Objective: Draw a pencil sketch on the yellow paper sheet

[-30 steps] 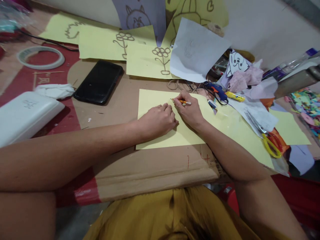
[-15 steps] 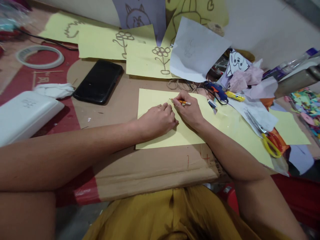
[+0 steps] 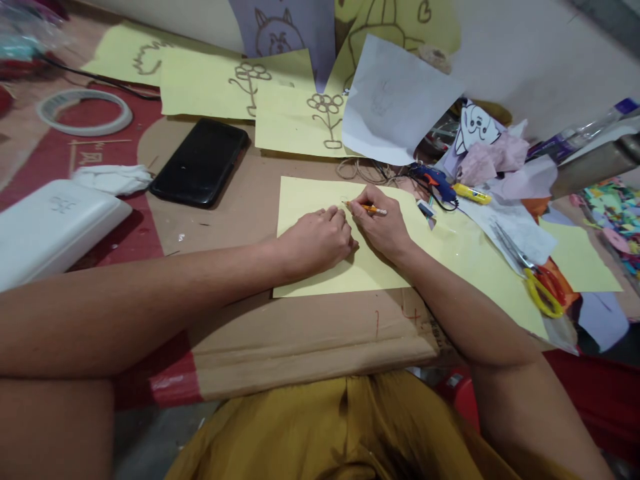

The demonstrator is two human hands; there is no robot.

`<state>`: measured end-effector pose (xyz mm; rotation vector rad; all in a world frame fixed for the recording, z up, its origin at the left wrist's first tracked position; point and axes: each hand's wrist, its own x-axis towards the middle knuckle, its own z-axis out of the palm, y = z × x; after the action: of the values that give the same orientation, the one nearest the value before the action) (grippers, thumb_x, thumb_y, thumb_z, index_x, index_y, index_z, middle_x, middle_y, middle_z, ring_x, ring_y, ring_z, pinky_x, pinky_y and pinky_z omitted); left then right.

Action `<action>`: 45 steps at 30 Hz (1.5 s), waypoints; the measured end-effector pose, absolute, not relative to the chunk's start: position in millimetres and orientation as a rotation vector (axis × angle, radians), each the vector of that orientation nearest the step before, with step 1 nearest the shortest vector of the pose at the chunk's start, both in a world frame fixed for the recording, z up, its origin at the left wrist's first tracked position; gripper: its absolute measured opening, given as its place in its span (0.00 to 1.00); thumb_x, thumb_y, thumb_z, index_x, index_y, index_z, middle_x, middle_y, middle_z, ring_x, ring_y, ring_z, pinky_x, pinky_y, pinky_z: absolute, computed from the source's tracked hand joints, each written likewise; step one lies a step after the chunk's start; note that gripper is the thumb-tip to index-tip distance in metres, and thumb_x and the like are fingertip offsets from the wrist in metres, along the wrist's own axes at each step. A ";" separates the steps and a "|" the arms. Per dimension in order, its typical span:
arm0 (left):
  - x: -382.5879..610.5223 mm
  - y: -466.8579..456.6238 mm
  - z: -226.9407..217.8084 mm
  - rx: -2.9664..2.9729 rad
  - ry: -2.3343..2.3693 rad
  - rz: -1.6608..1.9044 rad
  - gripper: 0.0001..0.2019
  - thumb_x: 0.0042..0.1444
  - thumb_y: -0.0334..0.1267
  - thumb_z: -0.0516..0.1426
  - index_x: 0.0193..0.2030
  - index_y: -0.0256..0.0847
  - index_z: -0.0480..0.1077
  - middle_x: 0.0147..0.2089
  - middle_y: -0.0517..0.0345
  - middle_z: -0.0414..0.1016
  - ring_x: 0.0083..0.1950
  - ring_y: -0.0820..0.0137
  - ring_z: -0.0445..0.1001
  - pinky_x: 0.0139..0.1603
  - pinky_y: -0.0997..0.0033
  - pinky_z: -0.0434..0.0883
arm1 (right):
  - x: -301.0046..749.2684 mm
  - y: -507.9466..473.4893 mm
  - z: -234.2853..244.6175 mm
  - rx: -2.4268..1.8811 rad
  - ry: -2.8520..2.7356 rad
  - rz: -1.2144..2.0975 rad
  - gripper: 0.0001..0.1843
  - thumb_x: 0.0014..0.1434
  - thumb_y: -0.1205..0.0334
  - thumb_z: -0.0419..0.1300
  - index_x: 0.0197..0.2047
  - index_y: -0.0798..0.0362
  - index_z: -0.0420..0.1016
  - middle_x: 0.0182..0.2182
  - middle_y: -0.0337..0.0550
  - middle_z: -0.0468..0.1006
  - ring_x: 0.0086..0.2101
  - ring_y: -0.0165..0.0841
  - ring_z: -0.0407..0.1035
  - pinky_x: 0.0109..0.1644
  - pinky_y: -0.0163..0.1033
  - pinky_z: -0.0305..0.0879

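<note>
A sheet of yellow paper [image 3: 310,283] lies on brown cardboard in front of me. My right hand [image 3: 383,220] pinches a short yellow-orange pencil [image 3: 374,209], its tip at the paper's upper middle. Beside that tip is a small faint pencil mark [image 3: 344,199]. My left hand [image 3: 320,240] rests on the same sheet, just left of the pencil, fingers loosely bent and holding nothing that I can see.
Yellow sheets with flower outlines [image 3: 295,127] lie behind, near a black phone [image 3: 200,163]. At left are a tape roll [image 3: 85,127] and a white box-like device [image 3: 60,227]. A blue glue gun [image 3: 433,183] and yellow-handled scissors [image 3: 543,293] are on the right.
The pencil tip has shifted slightly right with my right hand, and a faint mark now shows beside it. My left hand stays in place on the paper.
</note>
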<state>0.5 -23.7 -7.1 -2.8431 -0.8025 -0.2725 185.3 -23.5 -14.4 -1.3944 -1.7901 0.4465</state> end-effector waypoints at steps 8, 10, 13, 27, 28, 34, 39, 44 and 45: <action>1.7 -24.6 -5.9 -2.858 -0.831 -0.268 0.19 0.72 0.39 0.52 0.53 0.25 0.77 0.50 0.34 0.80 0.51 0.53 0.80 0.43 0.61 0.75 | 186.3 -27.6 -11.6 -1.418 -1.793 0.440 0.13 0.65 0.58 0.60 0.29 0.48 0.64 0.26 0.34 0.70 0.28 0.30 0.63 0.36 0.39 0.59; 1.7 -24.9 -4.7 -2.858 -0.831 -0.256 0.19 0.73 0.39 0.51 0.53 0.25 0.77 0.50 0.34 0.80 0.50 0.54 0.79 0.43 0.61 0.74 | 186.4 -28.7 -10.6 -1.415 -1.786 0.448 0.13 0.64 0.58 0.60 0.29 0.48 0.63 0.26 0.34 0.70 0.28 0.30 0.62 0.36 0.39 0.59; 1.8 -25.6 -1.7 -2.873 -0.841 -0.230 0.20 0.73 0.39 0.50 0.53 0.25 0.77 0.49 0.35 0.80 0.49 0.54 0.79 0.41 0.62 0.72 | 186.7 -30.5 -9.3 -1.403 -1.781 0.454 0.14 0.64 0.58 0.60 0.29 0.48 0.63 0.26 0.34 0.69 0.28 0.30 0.62 0.36 0.39 0.59; 1.8 -24.9 -1.9 -2.896 -0.835 -0.218 0.20 0.73 0.40 0.49 0.50 0.26 0.78 0.47 0.36 0.79 0.48 0.53 0.77 0.39 0.62 0.68 | 191.4 -33.8 -9.0 -1.394 -1.806 0.378 0.14 0.64 0.61 0.59 0.28 0.48 0.63 0.24 0.34 0.67 0.28 0.30 0.61 0.35 0.41 0.58; 1.7 -25.0 -1.5 -2.897 -0.832 -0.210 0.20 0.74 0.39 0.48 0.50 0.26 0.78 0.47 0.37 0.79 0.48 0.54 0.77 0.39 0.62 0.68 | 191.6 -33.9 -9.1 -1.390 -1.804 0.373 0.14 0.64 0.62 0.59 0.28 0.48 0.63 0.24 0.34 0.66 0.28 0.30 0.61 0.35 0.41 0.57; 1.9 -24.8 1.6 -2.917 -0.846 -0.175 0.20 0.74 0.39 0.48 0.50 0.26 0.78 0.48 0.36 0.79 0.49 0.54 0.77 0.41 0.62 0.69 | 192.1 -33.3 -10.9 -1.397 -1.787 0.367 0.14 0.64 0.63 0.58 0.28 0.48 0.60 0.24 0.33 0.65 0.28 0.30 0.60 0.36 0.41 0.57; 1.8 -25.3 0.7 -2.907 -0.865 -0.200 0.19 0.73 0.39 0.49 0.50 0.26 0.78 0.49 0.36 0.79 0.49 0.54 0.78 0.40 0.63 0.69 | 192.3 -31.6 -13.2 -1.371 -1.774 0.351 0.14 0.62 0.65 0.59 0.27 0.48 0.59 0.23 0.32 0.64 0.27 0.29 0.59 0.35 0.40 0.55; 0.4 -24.9 -1.3 -2.898 -0.858 -0.203 0.19 0.73 0.40 0.50 0.50 0.27 0.78 0.49 0.38 0.80 0.50 0.55 0.78 0.43 0.63 0.69 | 193.7 -28.9 -15.0 -1.344 -1.790 0.339 0.14 0.62 0.66 0.58 0.27 0.48 0.58 0.23 0.32 0.64 0.26 0.28 0.58 0.34 0.40 0.54; 0.1 -24.4 -1.4 -2.903 -0.858 -0.209 0.19 0.73 0.40 0.50 0.50 0.27 0.78 0.49 0.39 0.79 0.50 0.56 0.78 0.43 0.64 0.69 | 193.9 -28.4 -15.4 -1.341 -1.791 0.339 0.14 0.62 0.66 0.58 0.27 0.48 0.58 0.23 0.32 0.63 0.26 0.28 0.58 0.34 0.40 0.54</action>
<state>0.1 -24.4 -1.4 -2.9028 -0.8580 -0.2093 193.9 -28.4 -15.4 -1.3407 -1.7915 0.3388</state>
